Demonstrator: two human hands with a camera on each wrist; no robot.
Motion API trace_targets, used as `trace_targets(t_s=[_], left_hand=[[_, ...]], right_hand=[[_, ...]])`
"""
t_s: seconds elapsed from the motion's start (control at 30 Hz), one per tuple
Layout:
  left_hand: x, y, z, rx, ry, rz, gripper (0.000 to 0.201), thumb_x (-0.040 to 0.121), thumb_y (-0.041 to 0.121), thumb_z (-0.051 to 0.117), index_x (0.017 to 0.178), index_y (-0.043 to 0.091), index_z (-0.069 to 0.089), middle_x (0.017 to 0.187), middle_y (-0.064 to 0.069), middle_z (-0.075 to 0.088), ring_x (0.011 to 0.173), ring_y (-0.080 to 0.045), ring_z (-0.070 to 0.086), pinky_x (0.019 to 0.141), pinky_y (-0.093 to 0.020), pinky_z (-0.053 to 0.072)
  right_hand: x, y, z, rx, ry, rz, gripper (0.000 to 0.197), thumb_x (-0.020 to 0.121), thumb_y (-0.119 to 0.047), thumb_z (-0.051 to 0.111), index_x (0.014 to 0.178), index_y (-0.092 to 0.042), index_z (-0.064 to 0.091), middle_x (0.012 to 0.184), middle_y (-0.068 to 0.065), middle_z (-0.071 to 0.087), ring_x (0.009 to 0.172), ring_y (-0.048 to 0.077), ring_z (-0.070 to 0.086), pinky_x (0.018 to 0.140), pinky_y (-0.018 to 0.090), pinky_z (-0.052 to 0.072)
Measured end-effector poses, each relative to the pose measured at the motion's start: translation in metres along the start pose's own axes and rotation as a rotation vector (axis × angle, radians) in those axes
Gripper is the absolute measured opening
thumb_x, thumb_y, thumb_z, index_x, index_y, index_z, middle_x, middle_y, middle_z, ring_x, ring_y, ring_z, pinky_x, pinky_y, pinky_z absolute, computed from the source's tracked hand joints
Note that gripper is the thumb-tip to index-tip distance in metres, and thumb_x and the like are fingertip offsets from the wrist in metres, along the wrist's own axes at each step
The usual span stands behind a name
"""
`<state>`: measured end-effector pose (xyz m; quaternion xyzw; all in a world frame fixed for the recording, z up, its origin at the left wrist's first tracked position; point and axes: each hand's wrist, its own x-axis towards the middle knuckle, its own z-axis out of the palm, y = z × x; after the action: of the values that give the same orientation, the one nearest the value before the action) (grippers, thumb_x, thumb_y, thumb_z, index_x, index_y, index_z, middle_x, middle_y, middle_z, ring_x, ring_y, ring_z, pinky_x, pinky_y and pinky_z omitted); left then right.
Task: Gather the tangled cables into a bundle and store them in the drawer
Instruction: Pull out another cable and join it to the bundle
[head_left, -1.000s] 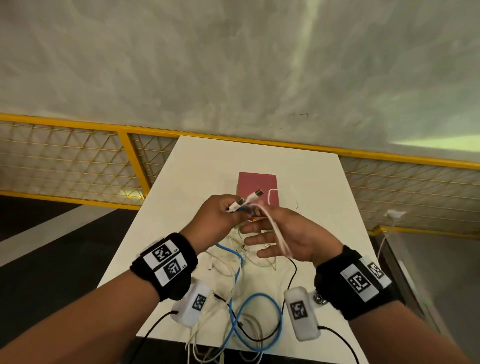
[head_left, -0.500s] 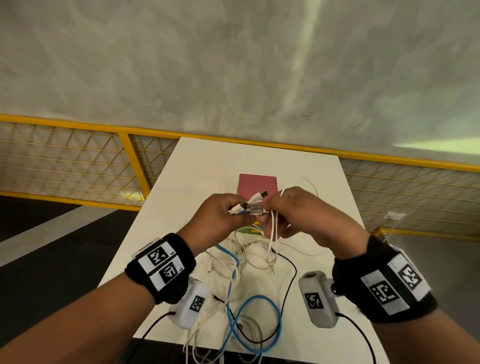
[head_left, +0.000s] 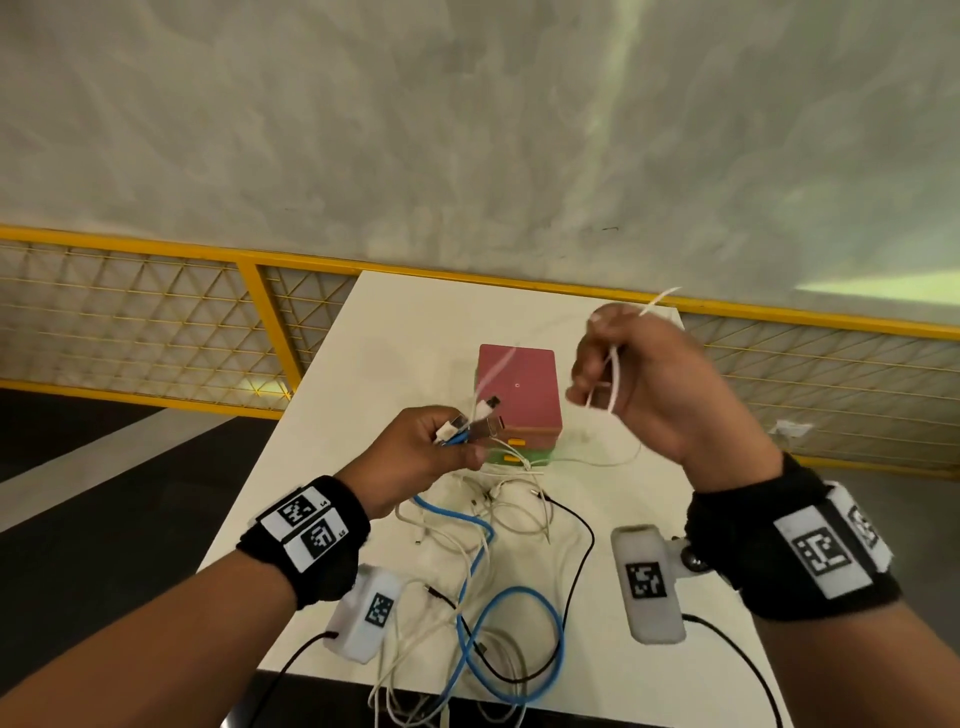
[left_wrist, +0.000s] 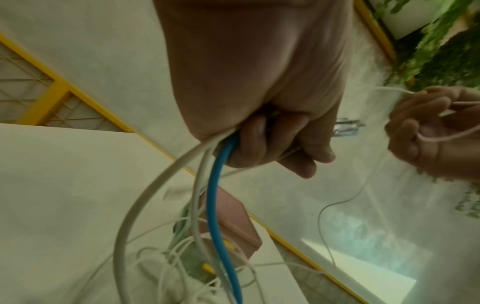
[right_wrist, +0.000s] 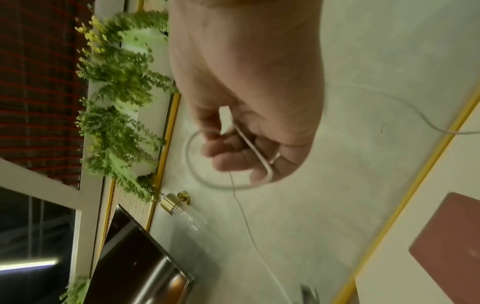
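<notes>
Fingers (left_wrist: 259, 142) of the left hand (head_left: 426, 457) were curled tight around a bunch of cable ends, a blue cable (left_wrist: 221, 185) and some white ones, with the plugs (head_left: 480, 421) poking out on top. Fingers (right_wrist: 228, 152) of the right hand (head_left: 654, 384) were curled around a thin white cable (head_left: 613, 374), lifted up high over the desk (head_left: 415, 322).

Going from big to small: the white desk held everything. On it stood a little drawer box (head_left: 519, 389) with a pink top, and its drawers looked closed. In front of it lay the messy pile of cables (head_left: 498, 519), mostly loose, with a blue loop (head_left: 519, 644) near the front edge.

I think the job was only just begun. Some ends were gathered, but most cables were not bundled, and nothing was in the drawer yet.
</notes>
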<state>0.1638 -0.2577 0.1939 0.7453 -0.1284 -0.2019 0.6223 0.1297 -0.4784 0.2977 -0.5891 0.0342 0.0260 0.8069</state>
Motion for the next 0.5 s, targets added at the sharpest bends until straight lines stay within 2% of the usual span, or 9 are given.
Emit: trace_targets(t_s=[0.1,0.17,0.23,0.27,0.33,0.37,0.4,0.43,0.5], left_hand=[[-0.001,-0.018,-0.007,0.005,-0.015,-0.086,0.015,0.088,0.011,0.072,0.085,-0.002,0.065,0.074,-0.016,0.056,0.043,-0.01,0.026,0.039,-0.019,0.023],[-0.002,-0.025,-0.009,-0.028,0.013,-0.113,0.009,0.092,0.014,0.068,0.084,0.008,0.067,0.085,-0.026,0.068,0.044,-0.011,0.024,0.04,-0.019,0.02],[-0.002,-0.028,-0.012,-0.095,0.057,-0.128,0.012,0.093,0.014,0.066,0.081,0.015,0.067,0.095,-0.025,0.072,0.044,-0.011,0.024,0.04,-0.019,0.02],[-0.001,-0.029,-0.014,-0.128,0.073,-0.131,0.013,0.094,0.014,0.065,0.081,0.015,0.066,0.094,-0.023,0.073,0.045,-0.011,0.024,0.04,-0.019,0.02],[0.001,-0.028,-0.018,-0.169,0.086,-0.115,0.01,0.094,0.015,0.065,0.085,0.01,0.066,0.087,-0.015,0.074,0.046,-0.011,0.026,0.04,-0.018,0.023],[0.002,-0.028,-0.019,-0.151,0.097,-0.084,0.01,0.093,0.014,0.066,0.086,0.008,0.066,0.08,-0.01,0.073,0.045,-0.011,0.028,0.041,-0.019,0.024],[0.004,-0.026,-0.019,-0.083,0.117,-0.032,0.01,0.091,0.014,0.068,0.085,0.006,0.067,0.071,-0.004,0.069,0.045,-0.01,0.031,0.043,-0.02,0.027],[0.005,-0.025,-0.018,0.035,0.136,0.039,0.008,0.089,0.013,0.07,0.083,0.008,0.069,0.066,0.0,0.064,0.047,-0.009,0.037,0.046,-0.021,0.032],[0.007,-0.023,-0.014,0.292,0.153,0.194,0.011,0.086,0.014,0.074,0.078,0.019,0.069,0.071,0.001,0.064,0.059,-0.006,0.052,0.058,-0.024,0.04]], right_hand=[[0.006,-0.017,-0.014,0.071,0.126,-0.097,0.023,0.092,-0.014,0.044,0.071,-0.016,0.051,0.054,0.004,0.054,0.051,0.021,0.054,0.062,0.035,0.049],[0.009,-0.018,-0.021,0.025,0.189,-0.07,0.022,0.092,-0.016,0.045,0.071,-0.017,0.052,0.056,0.003,0.055,0.053,0.021,0.055,0.062,0.035,0.052],[0.015,-0.006,-0.029,-0.068,0.273,0.023,0.02,0.091,-0.019,0.047,0.072,-0.017,0.054,0.057,0.003,0.058,0.056,0.022,0.058,0.065,0.036,0.052],[0.017,0.005,-0.034,-0.202,0.306,0.1,0.018,0.091,-0.022,0.048,0.076,-0.017,0.057,0.06,0.004,0.063,0.059,0.024,0.061,0.068,0.038,0.052],[0.017,0.03,-0.046,-0.782,0.236,0.357,0.022,0.096,-0.033,0.05,0.097,-0.018,0.065,0.082,0.006,0.073,0.074,0.025,0.068,0.073,0.037,0.051],[0.014,0.043,-0.051,-1.062,0.137,0.499,0.035,0.095,-0.045,0.05,0.105,-0.015,0.066,0.093,0.008,0.074,0.082,0.026,0.07,0.07,0.034,0.051],[0.01,0.056,-0.056,-1.264,0.052,0.612,0.053,0.091,-0.059,0.05,0.105,-0.009,0.066,0.097,0.01,0.074,0.084,0.027,0.071,0.065,0.03,0.05],[0.004,0.065,-0.059,-1.349,-0.006,0.709,0.066,0.086,-0.069,0.049,0.1,-0.006,0.066,0.095,0.012,0.074,0.083,0.028,0.072,0.062,0.028,0.049],[-0.001,0.074,-0.06,-1.329,-0.045,0.842,0.071,0.084,-0.071,0.049,0.098,-0.003,0.065,0.09,0.013,0.076,0.081,0.028,0.074,0.06,0.027,0.049]])
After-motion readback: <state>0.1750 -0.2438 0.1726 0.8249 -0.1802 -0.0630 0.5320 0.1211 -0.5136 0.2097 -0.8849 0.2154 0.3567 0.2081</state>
